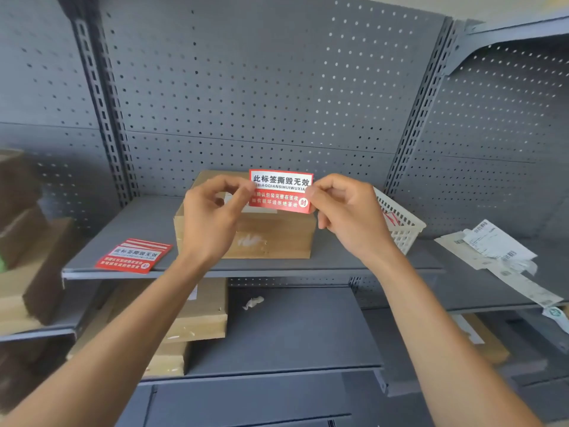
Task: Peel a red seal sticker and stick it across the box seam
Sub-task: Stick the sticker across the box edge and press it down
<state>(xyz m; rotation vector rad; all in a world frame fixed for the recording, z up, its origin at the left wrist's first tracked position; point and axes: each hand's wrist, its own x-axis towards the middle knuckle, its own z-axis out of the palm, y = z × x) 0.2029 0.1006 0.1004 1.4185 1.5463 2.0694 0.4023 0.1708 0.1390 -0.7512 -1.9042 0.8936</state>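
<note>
One red seal sticker [280,191] is held up in the air just above and in front of the cardboard box [271,234], printed face toward the camera; whether its backing is off cannot be told. The left hand [212,214] pinches its left edge between thumb and fingertips, and the right hand [345,208] pinches the right edge likewise, probably to keep it taut and flat for laying across the seam. Left of the box lies one small stack of spare stickers [134,256]; right of it stands one white basket [398,221], with loose paper slips [495,245] farther right
</note>
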